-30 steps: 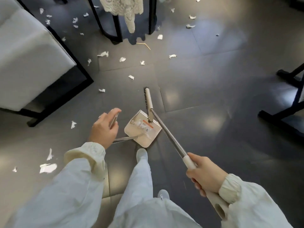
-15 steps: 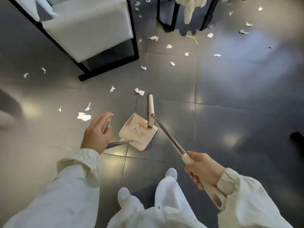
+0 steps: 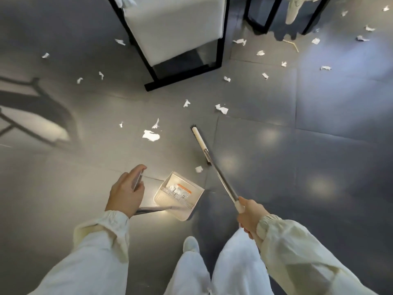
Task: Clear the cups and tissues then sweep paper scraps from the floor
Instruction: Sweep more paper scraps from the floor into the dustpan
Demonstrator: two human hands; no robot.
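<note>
My left hand (image 3: 127, 193) grips the metal handle of a cream dustpan (image 3: 180, 195) that sits on the dark tiled floor with some scraps inside. My right hand (image 3: 249, 213) grips the long handle of a broom (image 3: 201, 143), whose cream head rests on the floor ahead of the dustpan. One paper scrap (image 3: 198, 169) lies between broom head and dustpan. A larger scrap (image 3: 150, 135) lies left of the broom head. Several more white scraps are scattered across the floor ahead, such as a crumpled piece (image 3: 221, 109).
A white upholstered chair (image 3: 176, 24) on a black frame stands ahead. A black table frame (image 3: 258, 20) with a hanging lace cloth is at top right. My legs and shoe (image 3: 191, 244) are at the bottom. A chair shadow falls on the left floor.
My view has swung left and the chair now sits at top centre. The broom head has lifted off the dustpan and moved forward onto the floor. Both hands keep their grips.
</note>
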